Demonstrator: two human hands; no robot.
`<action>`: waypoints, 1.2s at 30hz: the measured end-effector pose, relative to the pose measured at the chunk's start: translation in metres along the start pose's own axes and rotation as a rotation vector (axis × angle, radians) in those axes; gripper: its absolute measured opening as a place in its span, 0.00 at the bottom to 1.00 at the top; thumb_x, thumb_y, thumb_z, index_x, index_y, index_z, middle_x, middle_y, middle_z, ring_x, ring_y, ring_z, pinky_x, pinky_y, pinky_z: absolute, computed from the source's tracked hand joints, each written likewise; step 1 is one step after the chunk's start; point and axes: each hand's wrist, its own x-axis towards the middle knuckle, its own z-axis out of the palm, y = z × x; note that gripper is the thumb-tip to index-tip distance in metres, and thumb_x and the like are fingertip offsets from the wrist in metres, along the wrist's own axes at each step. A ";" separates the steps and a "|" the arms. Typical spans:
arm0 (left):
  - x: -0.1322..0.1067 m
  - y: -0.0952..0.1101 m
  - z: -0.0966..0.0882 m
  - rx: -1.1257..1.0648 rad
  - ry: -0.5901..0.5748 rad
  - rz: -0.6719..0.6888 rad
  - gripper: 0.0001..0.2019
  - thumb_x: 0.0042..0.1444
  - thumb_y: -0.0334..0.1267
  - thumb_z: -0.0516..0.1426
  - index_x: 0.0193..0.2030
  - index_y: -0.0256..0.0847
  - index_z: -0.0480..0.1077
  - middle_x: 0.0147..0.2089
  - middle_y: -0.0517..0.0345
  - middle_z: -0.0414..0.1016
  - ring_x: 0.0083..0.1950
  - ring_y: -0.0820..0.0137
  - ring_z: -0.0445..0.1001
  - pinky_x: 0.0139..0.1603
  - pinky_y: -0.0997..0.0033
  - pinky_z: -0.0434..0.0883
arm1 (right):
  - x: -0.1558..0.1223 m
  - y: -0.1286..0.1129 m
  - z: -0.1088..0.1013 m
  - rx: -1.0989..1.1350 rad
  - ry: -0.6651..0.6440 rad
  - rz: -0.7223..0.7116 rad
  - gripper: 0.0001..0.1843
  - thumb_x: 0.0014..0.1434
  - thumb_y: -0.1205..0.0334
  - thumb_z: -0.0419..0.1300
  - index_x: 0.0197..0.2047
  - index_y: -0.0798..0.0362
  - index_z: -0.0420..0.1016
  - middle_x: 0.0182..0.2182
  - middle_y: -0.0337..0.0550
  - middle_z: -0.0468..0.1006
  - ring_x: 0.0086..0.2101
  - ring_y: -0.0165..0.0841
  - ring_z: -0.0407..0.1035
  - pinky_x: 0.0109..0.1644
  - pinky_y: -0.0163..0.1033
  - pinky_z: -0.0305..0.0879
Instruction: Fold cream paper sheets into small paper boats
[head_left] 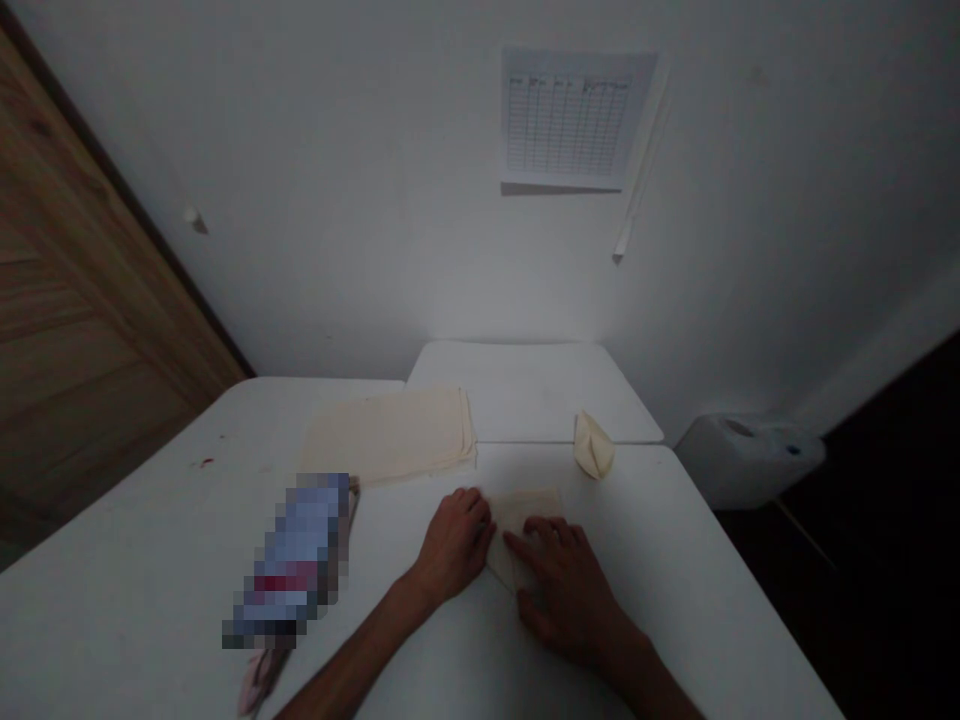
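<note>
A small beige cloth piece (pixel 540 500) lies on the white table in front of me, with a fold line and a pointed corner toward me. My left hand (pixel 459 540) is at its left edge, fingers curled together against the fabric; the fingertips are partly hidden. Across the right part of the cloth rests my right hand (pixel 562 585), its fingers spread and bent, the index fingertip pressing on the surface. Beyond it stands a folded cream cloth piece (pixel 595 447). Several flat beige cloth sheets (pixel 390 435) lie stacked at the back left.
A blurred-out bluish object (pixel 296 560) lies left of my left arm, a pinkish strap-like end (pixel 262 680) below it. The white table (pixel 135 520) meets the wall behind. A white plastic container (pixel 750 460) stands beyond the right edge. A printed sheet (pixel 574 120) hangs on the wall.
</note>
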 end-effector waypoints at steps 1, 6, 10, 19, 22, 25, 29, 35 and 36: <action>0.000 0.000 0.000 0.003 -0.004 -0.002 0.04 0.59 0.32 0.51 0.33 0.40 0.65 0.39 0.51 0.67 0.42 0.62 0.64 0.43 0.60 0.64 | 0.000 0.000 0.000 -0.004 -0.006 -0.001 0.34 0.52 0.55 0.58 0.63 0.40 0.59 0.59 0.45 0.62 0.55 0.46 0.55 0.59 0.51 0.47; 0.000 0.001 0.000 0.016 -0.002 -0.014 0.03 0.58 0.31 0.52 0.33 0.40 0.64 0.39 0.52 0.66 0.42 0.61 0.64 0.43 0.61 0.64 | 0.001 -0.001 -0.003 0.007 0.003 0.009 0.34 0.51 0.57 0.59 0.62 0.40 0.60 0.58 0.44 0.63 0.54 0.45 0.56 0.58 0.50 0.48; -0.001 0.001 0.002 0.024 0.005 -0.010 0.03 0.59 0.31 0.51 0.34 0.40 0.64 0.40 0.52 0.66 0.42 0.61 0.64 0.43 0.61 0.63 | 0.004 -0.003 -0.007 0.027 0.004 0.016 0.35 0.49 0.57 0.60 0.61 0.41 0.61 0.57 0.44 0.64 0.53 0.45 0.57 0.58 0.50 0.49; -0.001 0.002 0.002 0.036 0.001 -0.007 0.04 0.60 0.32 0.51 0.34 0.40 0.65 0.40 0.51 0.66 0.42 0.61 0.64 0.43 0.61 0.63 | 0.009 -0.004 -0.015 0.024 -0.031 0.018 0.34 0.48 0.57 0.60 0.60 0.42 0.64 0.55 0.45 0.66 0.52 0.46 0.58 0.56 0.50 0.51; -0.002 0.001 0.003 0.044 0.003 -0.002 0.04 0.60 0.32 0.50 0.35 0.40 0.65 0.40 0.51 0.66 0.42 0.61 0.64 0.43 0.61 0.63 | 0.011 -0.002 -0.019 0.017 -0.052 0.003 0.32 0.50 0.57 0.60 0.59 0.41 0.64 0.54 0.45 0.66 0.51 0.45 0.58 0.55 0.49 0.52; -0.001 0.002 0.003 0.063 -0.002 -0.009 0.04 0.60 0.32 0.50 0.35 0.40 0.65 0.40 0.51 0.66 0.43 0.61 0.64 0.44 0.61 0.63 | 0.013 -0.001 -0.022 0.013 -0.074 -0.010 0.28 0.55 0.54 0.58 0.60 0.41 0.64 0.54 0.45 0.66 0.52 0.44 0.58 0.55 0.49 0.53; -0.001 0.002 0.004 0.089 -0.011 -0.016 0.04 0.60 0.31 0.50 0.35 0.40 0.65 0.40 0.52 0.66 0.43 0.61 0.64 0.44 0.61 0.63 | 0.014 -0.001 -0.022 0.021 -0.067 -0.005 0.25 0.60 0.47 0.55 0.59 0.42 0.65 0.54 0.45 0.67 0.52 0.44 0.59 0.55 0.49 0.53; -0.001 0.002 0.003 0.095 -0.012 -0.010 0.04 0.60 0.32 0.50 0.36 0.40 0.65 0.41 0.52 0.66 0.43 0.61 0.64 0.44 0.61 0.63 | 0.019 0.001 -0.018 0.016 -0.072 0.004 0.26 0.56 0.46 0.60 0.57 0.41 0.67 0.52 0.45 0.68 0.51 0.44 0.59 0.54 0.48 0.55; -0.001 0.003 0.003 0.095 -0.012 -0.010 0.04 0.60 0.32 0.50 0.36 0.40 0.65 0.41 0.52 0.66 0.43 0.61 0.64 0.44 0.61 0.63 | 0.020 0.002 -0.018 0.018 -0.075 0.004 0.27 0.56 0.46 0.60 0.57 0.41 0.67 0.52 0.45 0.68 0.51 0.44 0.59 0.53 0.48 0.55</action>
